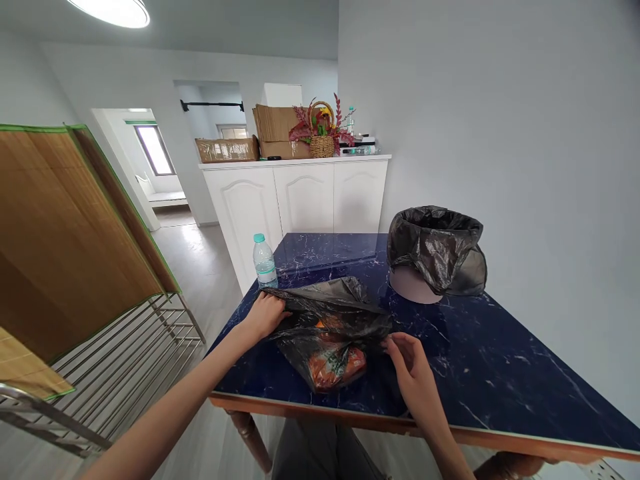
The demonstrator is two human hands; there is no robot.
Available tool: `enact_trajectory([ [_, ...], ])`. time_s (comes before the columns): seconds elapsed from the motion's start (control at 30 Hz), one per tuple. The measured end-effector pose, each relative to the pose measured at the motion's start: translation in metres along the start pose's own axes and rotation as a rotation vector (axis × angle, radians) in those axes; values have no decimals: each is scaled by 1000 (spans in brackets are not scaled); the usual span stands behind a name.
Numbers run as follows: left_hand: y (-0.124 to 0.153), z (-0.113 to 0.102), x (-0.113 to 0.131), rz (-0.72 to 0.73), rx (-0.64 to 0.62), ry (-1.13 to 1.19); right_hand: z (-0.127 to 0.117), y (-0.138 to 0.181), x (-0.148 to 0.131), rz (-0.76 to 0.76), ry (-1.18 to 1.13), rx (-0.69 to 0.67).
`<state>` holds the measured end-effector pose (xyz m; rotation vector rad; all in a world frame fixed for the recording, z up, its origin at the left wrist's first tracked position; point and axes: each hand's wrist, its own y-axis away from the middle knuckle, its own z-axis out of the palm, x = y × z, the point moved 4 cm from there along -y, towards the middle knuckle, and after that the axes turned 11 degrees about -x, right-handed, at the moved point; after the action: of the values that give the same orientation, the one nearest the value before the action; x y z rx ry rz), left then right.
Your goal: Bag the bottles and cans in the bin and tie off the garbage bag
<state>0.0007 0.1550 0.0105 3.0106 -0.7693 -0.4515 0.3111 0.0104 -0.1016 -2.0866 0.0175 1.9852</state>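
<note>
A black plastic bag (330, 320) lies on the dark blue marbled table (490, 360), with orange-red packets (333, 367) showing through its thin film. My left hand (264, 315) grips the bag's left edge, fingers closed on the plastic. My right hand (411, 370) pinches the bag's right edge near the table's front. The bag's mouth is stretched between the two hands.
A small bin lined with a black bag (435, 250) stands at the back right of the table. A water bottle (264, 262) stands at the table's left edge. A white cabinet (300, 193) with boxes and a flower basket is behind. A metal rack (125, 373) is to the left.
</note>
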Motion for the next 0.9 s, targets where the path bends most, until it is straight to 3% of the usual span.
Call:
enact_trajectory([
  [0.13,4,-13,5,1,19,17,0,2,-2,15,-3,-5],
  [0.27,33,-55,12,22,80,36,1,4,-4,72,0,-12],
  [0.43,91,-129,1,40,376,449,0,4,-7,82,-19,15],
  [0.6,141,-176,-48,-305,734,762,-1,5,-3,94,-29,10],
  [0.67,150,-184,-67,-373,878,803,-1,6,-2,103,-29,3],
  [0.73,146,-184,-84,-413,913,798,-1,6,-1,106,-28,6],
  [0.9,94,-145,-108,-510,680,640,-1,6,0,79,-39,11],
])
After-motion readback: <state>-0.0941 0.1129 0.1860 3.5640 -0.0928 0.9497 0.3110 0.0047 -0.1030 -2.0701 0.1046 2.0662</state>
